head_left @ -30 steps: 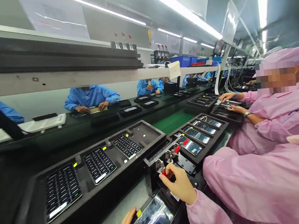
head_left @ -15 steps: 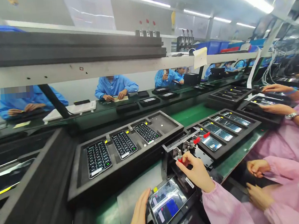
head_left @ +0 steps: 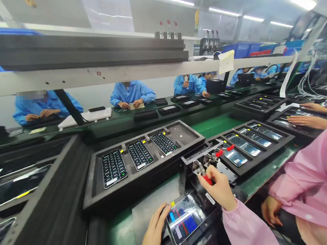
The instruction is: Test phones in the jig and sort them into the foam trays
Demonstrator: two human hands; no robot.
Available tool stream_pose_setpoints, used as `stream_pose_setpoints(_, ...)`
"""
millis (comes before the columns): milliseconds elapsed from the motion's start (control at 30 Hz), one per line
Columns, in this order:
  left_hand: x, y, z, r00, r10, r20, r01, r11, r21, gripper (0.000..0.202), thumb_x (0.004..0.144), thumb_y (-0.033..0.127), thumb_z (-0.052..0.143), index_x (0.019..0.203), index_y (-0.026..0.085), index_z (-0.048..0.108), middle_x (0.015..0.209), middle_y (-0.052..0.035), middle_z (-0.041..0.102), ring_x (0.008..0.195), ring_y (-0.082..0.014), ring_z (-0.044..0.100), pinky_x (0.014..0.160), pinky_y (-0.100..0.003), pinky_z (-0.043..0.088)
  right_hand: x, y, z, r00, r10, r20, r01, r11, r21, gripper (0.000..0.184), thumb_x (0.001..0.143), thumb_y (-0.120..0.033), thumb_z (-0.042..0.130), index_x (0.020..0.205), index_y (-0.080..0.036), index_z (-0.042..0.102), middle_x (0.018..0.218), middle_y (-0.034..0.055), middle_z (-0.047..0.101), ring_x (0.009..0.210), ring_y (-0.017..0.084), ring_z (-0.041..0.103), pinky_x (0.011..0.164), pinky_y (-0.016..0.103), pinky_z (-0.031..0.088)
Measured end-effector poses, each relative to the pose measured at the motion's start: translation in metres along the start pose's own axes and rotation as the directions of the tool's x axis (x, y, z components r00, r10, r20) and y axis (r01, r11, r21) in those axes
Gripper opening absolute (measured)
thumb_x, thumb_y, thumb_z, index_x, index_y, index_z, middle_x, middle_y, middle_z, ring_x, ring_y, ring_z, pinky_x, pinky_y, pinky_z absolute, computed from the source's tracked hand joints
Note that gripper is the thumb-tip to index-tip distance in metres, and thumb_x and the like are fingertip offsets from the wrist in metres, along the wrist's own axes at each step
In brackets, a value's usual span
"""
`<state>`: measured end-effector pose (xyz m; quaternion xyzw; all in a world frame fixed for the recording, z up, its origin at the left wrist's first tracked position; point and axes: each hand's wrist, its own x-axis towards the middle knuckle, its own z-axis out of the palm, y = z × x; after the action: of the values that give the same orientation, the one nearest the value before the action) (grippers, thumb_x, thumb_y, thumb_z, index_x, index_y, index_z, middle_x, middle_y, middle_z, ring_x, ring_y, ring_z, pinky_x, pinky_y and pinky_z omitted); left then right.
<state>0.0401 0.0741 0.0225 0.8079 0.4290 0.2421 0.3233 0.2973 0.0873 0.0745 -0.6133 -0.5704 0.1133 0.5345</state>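
A smartphone [head_left: 186,219] with a lit screen and a yellow tab lies in a black test fixture [head_left: 203,231] in front of me. My left hand [head_left: 154,234] curves along the phone's left side, fingers stretched out and fingertips at its upper left corner; the thumb is mostly out of view. My right hand [head_left: 219,188] is closed around the red handle of a toggle clamp [head_left: 206,179] on the fixture's upper part. Two more red-handled clamps [head_left: 220,153] stand beside it.
A foam tray [head_left: 89,193] to the left holds three phones with grid screens. Another foam tray [head_left: 282,142] on the right holds several phones. Stacked foam trays [head_left: 62,173] stand at far left. A co-worker in pink [head_left: 319,173] sits close on my right.
My right hand and the clamp handle have tipped slightly downward. My left fingers have curled more around the phone's corner. Coloured bars now show on its screen. The view has shifted slightly.
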Motion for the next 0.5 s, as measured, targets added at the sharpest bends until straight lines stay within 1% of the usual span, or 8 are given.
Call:
stream_pose_setpoints(100,0.001,-0.002,-0.001,0.999,-0.004,0.035,0.002,0.999,0.041,0.095,0.053,0.040,0.078,0.135,0.032,0.031,0.144,-0.0073,0.029,0.128,-0.0327,0.034,0.103,-0.044,0.035,0.001,-0.005,-0.013,0.962,-0.063,-0.266,0.080,0.995,0.052,0.023,0.079,-0.028,0.058,0.068,-0.021,0.039,0.057,-0.0071,0.039,0.047,0.006,0.040,0.047,0.020,0.035)
stream_pose_setpoints(167,0.002,-0.004,-0.002,0.997,-0.011,0.082,0.005,0.997,0.071,0.094,0.056,0.042,0.077,0.136,0.033,0.029,0.146,-0.0063,0.025,0.130,-0.0324,0.031,0.103,-0.044,0.035,0.009,-0.013,-0.027,0.886,-0.102,-0.453,0.131,0.991,0.034,0.019,0.078,-0.028,0.060,0.072,-0.020,0.044,0.061,-0.0053,0.045,0.052,0.007,0.045,0.050,0.021,0.039)
stream_pose_setpoints(200,0.003,-0.004,-0.002,0.994,-0.015,0.111,0.006,0.996,0.088,0.094,0.057,0.042,0.076,0.137,0.034,0.027,0.147,-0.0053,0.023,0.131,-0.0321,0.030,0.103,-0.044,0.035,0.016,-0.017,-0.034,0.855,-0.122,-0.505,0.144,0.990,0.005,0.017,0.078,-0.028,0.060,0.074,-0.020,0.046,0.063,-0.0042,0.047,0.054,0.008,0.048,0.052,0.022,0.041)
stream_pose_setpoints(233,0.004,-0.003,-0.001,0.990,-0.019,0.138,0.004,0.994,0.105,0.094,0.058,0.040,0.076,0.137,0.035,0.026,0.148,-0.0043,0.022,0.131,-0.0317,0.028,0.103,-0.044,0.034,0.023,-0.022,-0.041,0.847,-0.148,-0.511,0.150,0.988,-0.036,0.014,0.078,-0.029,0.060,0.077,-0.020,0.049,0.067,-0.0028,0.050,0.058,0.009,0.050,0.054,0.023,0.043)
stream_pose_setpoints(267,0.006,-0.002,-0.001,0.987,-0.020,0.157,0.001,0.993,0.121,0.094,0.058,0.039,0.076,0.138,0.035,0.025,0.148,-0.0034,0.020,0.132,-0.0313,0.027,0.104,-0.044,0.033,0.031,-0.026,-0.046,0.863,-0.181,-0.472,0.156,0.983,-0.092,0.012,0.079,-0.030,0.058,0.082,-0.019,0.052,0.072,-0.0008,0.053,0.061,0.011,0.052,0.056,0.024,0.045)
stream_pose_setpoints(333,0.011,0.005,0.002,0.984,-0.015,0.177,-0.012,0.989,0.149,0.096,0.058,0.038,0.076,0.138,0.035,0.024,0.149,-0.0029,0.019,0.133,-0.0309,0.024,0.106,-0.046,0.030,0.045,-0.033,-0.052,0.914,-0.255,-0.314,0.192,0.957,-0.217,0.017,0.081,-0.031,0.055,0.094,-0.020,0.056,0.088,0.0038,0.058,0.071,0.013,0.056,0.062,0.027,0.048)
stream_pose_setpoints(400,0.017,0.014,0.005,0.983,0.001,0.186,-0.033,0.985,0.168,0.097,0.057,0.045,0.076,0.138,0.034,0.024,0.149,-0.0039,0.019,0.134,-0.0313,0.022,0.107,-0.050,0.024,0.053,-0.036,-0.052,0.938,-0.305,-0.165,0.246,0.920,-0.305,0.023,0.083,-0.031,0.052,0.104,-0.021,0.057,0.101,0.0063,0.059,0.081,0.016,0.058,0.068,0.030,0.049)
stream_pose_setpoints(500,0.025,0.024,0.010,0.978,0.029,0.207,-0.066,0.982,0.175,0.097,0.058,0.058,0.071,0.138,0.033,0.023,0.149,-0.0057,0.020,0.134,-0.0313,0.022,0.108,-0.053,0.020,0.055,-0.036,-0.048,0.933,-0.348,-0.094,0.299,0.894,-0.335,0.020,0.085,-0.028,0.051,0.102,-0.020,0.059,0.096,0.0050,0.062,0.084,0.016,0.059,0.074,0.031,0.050)
